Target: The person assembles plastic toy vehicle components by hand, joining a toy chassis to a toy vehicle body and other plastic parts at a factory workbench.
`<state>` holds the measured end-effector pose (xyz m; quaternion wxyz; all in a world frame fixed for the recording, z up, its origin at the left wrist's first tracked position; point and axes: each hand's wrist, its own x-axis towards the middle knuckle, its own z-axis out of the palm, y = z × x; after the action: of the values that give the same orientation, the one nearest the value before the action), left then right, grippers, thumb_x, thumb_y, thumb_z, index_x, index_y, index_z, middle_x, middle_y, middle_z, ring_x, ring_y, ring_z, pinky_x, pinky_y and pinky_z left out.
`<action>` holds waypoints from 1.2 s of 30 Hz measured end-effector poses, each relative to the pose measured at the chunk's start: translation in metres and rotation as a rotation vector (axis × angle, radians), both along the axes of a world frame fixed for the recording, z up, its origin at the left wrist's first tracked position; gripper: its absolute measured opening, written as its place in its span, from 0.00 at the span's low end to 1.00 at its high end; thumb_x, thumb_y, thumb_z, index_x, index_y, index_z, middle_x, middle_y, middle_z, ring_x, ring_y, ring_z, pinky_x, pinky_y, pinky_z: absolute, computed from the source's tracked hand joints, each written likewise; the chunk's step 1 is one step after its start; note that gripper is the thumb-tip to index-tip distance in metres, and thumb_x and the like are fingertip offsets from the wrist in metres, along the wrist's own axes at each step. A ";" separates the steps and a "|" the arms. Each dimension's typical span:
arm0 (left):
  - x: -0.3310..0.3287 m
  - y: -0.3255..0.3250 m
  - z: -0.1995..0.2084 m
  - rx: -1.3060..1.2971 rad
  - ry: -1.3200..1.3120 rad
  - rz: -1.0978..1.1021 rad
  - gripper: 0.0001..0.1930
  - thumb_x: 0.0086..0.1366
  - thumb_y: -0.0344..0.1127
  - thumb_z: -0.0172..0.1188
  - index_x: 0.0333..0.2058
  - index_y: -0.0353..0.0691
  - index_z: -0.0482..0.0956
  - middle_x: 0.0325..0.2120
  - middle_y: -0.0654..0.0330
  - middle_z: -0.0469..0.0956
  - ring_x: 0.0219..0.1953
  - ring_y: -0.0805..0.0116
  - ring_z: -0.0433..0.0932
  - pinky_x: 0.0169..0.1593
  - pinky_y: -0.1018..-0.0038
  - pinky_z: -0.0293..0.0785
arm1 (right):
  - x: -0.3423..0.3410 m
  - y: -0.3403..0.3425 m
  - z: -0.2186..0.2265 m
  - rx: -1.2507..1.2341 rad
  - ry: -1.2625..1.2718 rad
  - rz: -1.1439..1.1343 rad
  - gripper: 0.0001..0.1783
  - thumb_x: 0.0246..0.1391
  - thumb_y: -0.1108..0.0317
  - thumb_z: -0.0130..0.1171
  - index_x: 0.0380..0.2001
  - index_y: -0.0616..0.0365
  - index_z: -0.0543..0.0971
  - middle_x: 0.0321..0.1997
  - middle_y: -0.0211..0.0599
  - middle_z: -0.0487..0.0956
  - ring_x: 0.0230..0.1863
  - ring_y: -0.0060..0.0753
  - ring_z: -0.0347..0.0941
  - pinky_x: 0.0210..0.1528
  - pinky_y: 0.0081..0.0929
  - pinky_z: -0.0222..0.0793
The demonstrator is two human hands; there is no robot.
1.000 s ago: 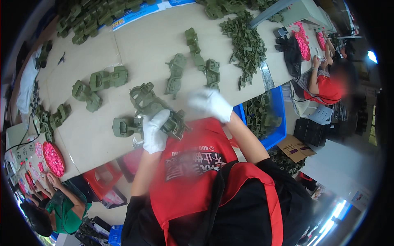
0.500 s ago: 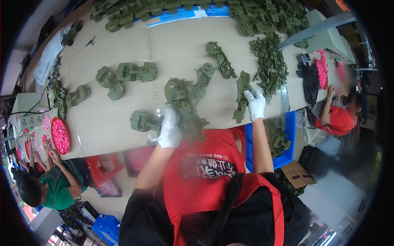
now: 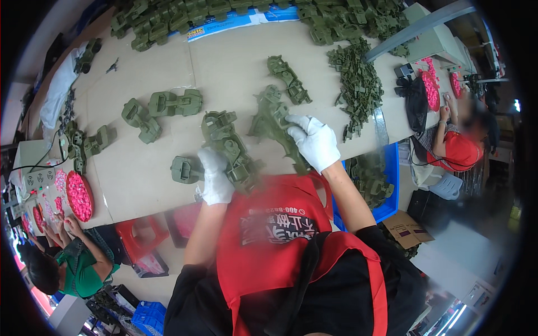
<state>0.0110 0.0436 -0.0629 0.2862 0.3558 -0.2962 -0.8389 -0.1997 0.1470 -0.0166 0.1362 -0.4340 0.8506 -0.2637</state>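
Note:
My left hand (image 3: 216, 176), in a white glove, is closed on the near left side of an olive-green moulded plastic vehicle body (image 3: 227, 147) tilted above the table's front edge. My right hand (image 3: 315, 141), also gloved in white, pinches a long olive-green plastic part (image 3: 292, 147), slightly blurred. That part is beside the vehicle body, with a gap between them. Just behind it lies another green plastic piece (image 3: 270, 101), partly overlapped. Farther back rests a narrow green part (image 3: 289, 78). Left of my left hand sits a smaller green plastic piece (image 3: 185, 169).
Paired green pieces (image 3: 176, 103) lie left on the table. A heap of small green parts (image 3: 358, 84) is at the right, below a metal bar (image 3: 420, 29). A blue crate (image 3: 393, 185) stands by the front edge. Co-workers sit left and right near red trays (image 3: 79, 196).
My right hand has moved left with the long part, toward the vehicle body. The left hand has shifted slightly left, and the body it holds shows more clearly. The whole view has shifted slightly.

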 end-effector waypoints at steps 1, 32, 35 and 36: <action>-0.002 0.000 0.009 0.002 0.001 -0.002 0.51 0.52 0.83 0.39 0.55 0.39 0.66 0.45 0.57 0.73 0.44 0.62 0.75 0.47 0.65 0.75 | -0.004 0.002 0.001 0.078 0.029 0.061 0.12 0.50 0.67 0.60 0.40 0.46 0.82 0.34 0.38 0.80 0.36 0.45 0.77 0.41 0.33 0.74; -0.020 0.008 0.040 -0.303 0.071 -0.022 0.28 0.68 0.54 0.49 0.57 0.39 0.67 0.47 0.61 0.74 0.47 0.71 0.72 0.50 0.75 0.70 | 0.059 -0.039 0.056 -0.238 0.064 0.243 0.16 0.48 0.66 0.61 0.43 0.42 0.79 0.35 0.39 0.79 0.27 0.49 0.77 0.30 0.40 0.77; -0.020 -0.002 0.034 -0.365 0.073 -0.043 0.39 0.51 0.50 0.71 0.57 0.37 0.67 0.48 0.62 0.74 0.49 0.70 0.73 0.51 0.73 0.70 | 0.070 -0.042 0.061 -0.322 0.135 0.188 0.12 0.52 0.65 0.56 0.41 0.45 0.79 0.31 0.43 0.78 0.25 0.48 0.77 0.29 0.41 0.76; -0.024 -0.004 0.039 -0.308 0.091 -0.060 0.39 0.50 0.52 0.71 0.56 0.37 0.67 0.45 0.63 0.75 0.46 0.71 0.74 0.49 0.74 0.71 | 0.062 -0.049 0.062 -0.305 0.035 0.185 0.13 0.50 0.66 0.58 0.41 0.46 0.80 0.33 0.43 0.79 0.29 0.49 0.77 0.33 0.40 0.76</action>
<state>-0.0133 0.0392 -0.0241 0.3252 0.2603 -0.4186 -0.8070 -0.1381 0.0975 0.0451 0.0774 -0.5304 0.7595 -0.3685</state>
